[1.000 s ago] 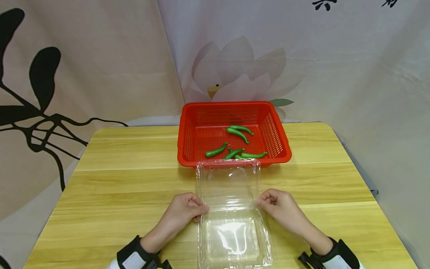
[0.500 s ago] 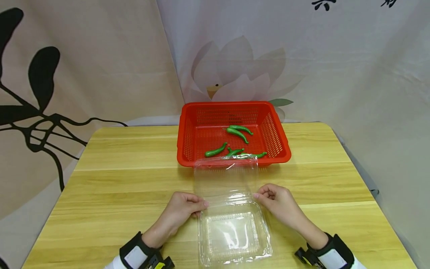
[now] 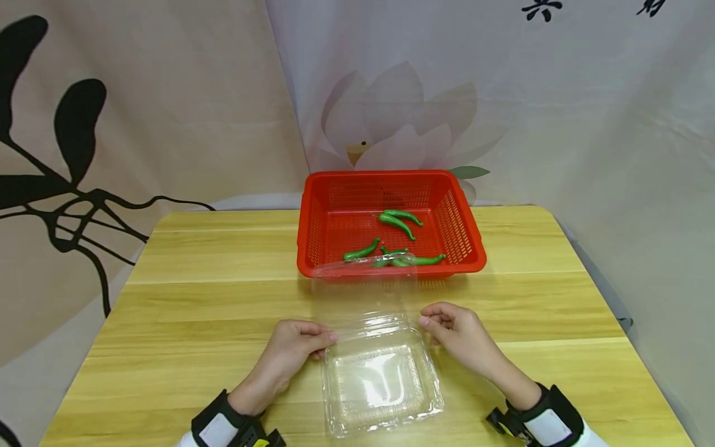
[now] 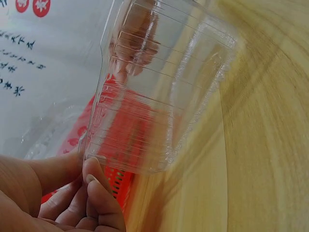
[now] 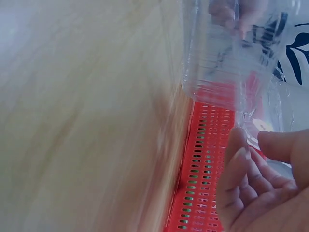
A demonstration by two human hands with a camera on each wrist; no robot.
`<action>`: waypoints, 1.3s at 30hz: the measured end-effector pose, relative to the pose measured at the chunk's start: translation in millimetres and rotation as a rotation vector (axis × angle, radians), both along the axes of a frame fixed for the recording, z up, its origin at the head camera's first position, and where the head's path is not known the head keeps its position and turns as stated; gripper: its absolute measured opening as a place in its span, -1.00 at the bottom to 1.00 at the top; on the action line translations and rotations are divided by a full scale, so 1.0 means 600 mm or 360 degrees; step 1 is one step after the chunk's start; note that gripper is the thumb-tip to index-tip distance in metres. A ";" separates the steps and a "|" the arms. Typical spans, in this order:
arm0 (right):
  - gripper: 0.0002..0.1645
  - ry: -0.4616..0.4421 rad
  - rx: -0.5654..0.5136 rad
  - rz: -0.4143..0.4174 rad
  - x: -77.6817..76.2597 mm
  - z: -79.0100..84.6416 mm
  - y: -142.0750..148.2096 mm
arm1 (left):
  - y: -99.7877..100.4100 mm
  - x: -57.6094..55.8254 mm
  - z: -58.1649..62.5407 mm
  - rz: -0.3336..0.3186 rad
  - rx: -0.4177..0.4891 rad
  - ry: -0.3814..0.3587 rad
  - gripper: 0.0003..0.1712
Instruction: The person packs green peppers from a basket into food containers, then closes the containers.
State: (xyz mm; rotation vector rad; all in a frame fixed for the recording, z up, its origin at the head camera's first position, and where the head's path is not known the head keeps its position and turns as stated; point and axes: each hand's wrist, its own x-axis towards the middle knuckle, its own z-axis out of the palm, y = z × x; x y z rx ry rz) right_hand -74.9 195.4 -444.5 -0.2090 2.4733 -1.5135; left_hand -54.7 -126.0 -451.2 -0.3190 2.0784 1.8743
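Nearest the viewer, black straps [image 3: 550, 413] are circling both wrists, over white sleeves. The left hand [image 3: 293, 354] is pinching the tray's left edge near the hinge, thumb and forefinger meeting on the plastic. The right hand [image 3: 460, 335] is lying just beside the opposite edge, fingers loosely bent; in the right wrist view, thumb and forefinger are standing apart and no grip is showing. Whether a fingertip is brushing the edge cannot be told.

The clear tray [image 3: 385, 379] is sitting between the hands, unfolded, its base extending toward the person. Whether the base is touching the table cannot be told. Its lid [image 3: 360, 301] is extending away from the person, its far edge overlapping the basket's near side in the head view.

Beneath, the wooden table [image 3: 195, 323] is showing pale yellow grain. Farther off, a red basket [image 3: 475, 248] with slotted walls is standing near the table's far edge. Green peppers [image 3: 398, 227] are lying inside: two toward the back, the others nearer the front, some showing through the lid. Behind everything, a pale cloth [image 3: 586, 105] is hanging, bearing a printed flower [image 3: 413, 118] and dark leaves [image 3: 78, 127].
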 end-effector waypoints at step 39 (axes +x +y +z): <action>-0.90 0.0783 0.0224 -0.0036 -0.066 0.094 0.020 | -0.032 0.005 -0.003 0.0181 0.0057 0.0030 -0.85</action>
